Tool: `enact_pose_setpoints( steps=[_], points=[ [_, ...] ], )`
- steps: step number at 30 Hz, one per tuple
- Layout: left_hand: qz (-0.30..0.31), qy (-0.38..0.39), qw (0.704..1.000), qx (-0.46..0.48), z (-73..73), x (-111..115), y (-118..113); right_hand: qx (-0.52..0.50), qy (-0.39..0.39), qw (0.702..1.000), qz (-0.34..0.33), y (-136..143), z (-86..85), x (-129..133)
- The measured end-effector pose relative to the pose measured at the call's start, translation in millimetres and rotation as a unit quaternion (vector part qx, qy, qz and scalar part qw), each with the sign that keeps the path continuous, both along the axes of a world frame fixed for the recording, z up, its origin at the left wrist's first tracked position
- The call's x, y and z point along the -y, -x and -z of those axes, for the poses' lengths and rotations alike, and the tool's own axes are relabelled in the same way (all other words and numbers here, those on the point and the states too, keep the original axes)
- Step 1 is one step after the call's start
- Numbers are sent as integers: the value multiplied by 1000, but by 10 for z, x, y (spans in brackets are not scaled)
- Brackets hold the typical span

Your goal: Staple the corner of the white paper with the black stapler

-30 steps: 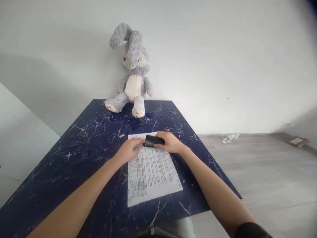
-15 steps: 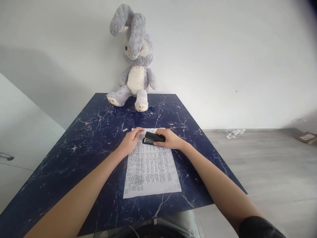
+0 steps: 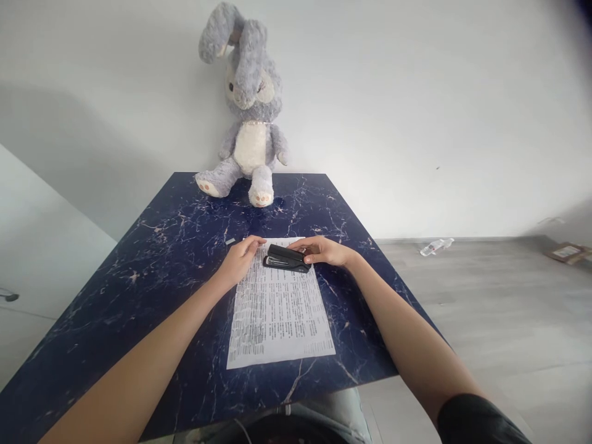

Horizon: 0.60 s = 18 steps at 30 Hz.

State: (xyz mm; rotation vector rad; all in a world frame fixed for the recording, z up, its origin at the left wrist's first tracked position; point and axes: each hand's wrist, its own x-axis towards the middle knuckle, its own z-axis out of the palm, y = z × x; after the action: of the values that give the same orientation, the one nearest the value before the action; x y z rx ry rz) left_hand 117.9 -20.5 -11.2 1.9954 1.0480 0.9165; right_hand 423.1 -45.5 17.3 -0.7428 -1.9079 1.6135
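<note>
A black stapler lies across the upper part of a printed sheet of paper, its front end pointing left and its metal staple channel showing. My right hand is at the stapler's rear end, thumb against the near side and fingers curled behind it. At the sheet's upper left edge rests my left hand, fingers stretched to the right, close to the stapler's front but apart from it. Just left of those fingertips a small pale strip lies on the table.
The dark blue marbled table stands against a white wall. A grey plush rabbit sits at its far edge. On the floor to the right are a clear plastic item and a cardboard piece.
My right hand has slid back toward the stapler's rear end with a looser hold, so more of the stapler shows. My left hand stays at the sheet's edge. The view has shifted slightly.
</note>
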Motion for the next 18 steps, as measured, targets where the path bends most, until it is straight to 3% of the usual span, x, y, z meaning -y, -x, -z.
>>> enact_pose_setpoints(
  steps=[5, 8, 13, 16, 18],
  points=[
    [-6, 13, 1000, 25, 1, 9, -8, 24, -26, 999, 3, -14, -9, -6],
    [-7, 13, 1000, 17, -7, 17, -9, 68, -88, 994, 15, 20, -47, 17],
    [-5, -1, 1000, 20, -72, 40, -1, 163, -286, 943, 60, 238, -78, 101],
    [-24, -31, 997, 64, -120, 54, 7, 166, -334, 919, 124, 352, -43, 142],
    [-39, -23, 988, 145, -129, 61, 0, 148, -368, 901, 175, 391, -28, 161]
  ],
)
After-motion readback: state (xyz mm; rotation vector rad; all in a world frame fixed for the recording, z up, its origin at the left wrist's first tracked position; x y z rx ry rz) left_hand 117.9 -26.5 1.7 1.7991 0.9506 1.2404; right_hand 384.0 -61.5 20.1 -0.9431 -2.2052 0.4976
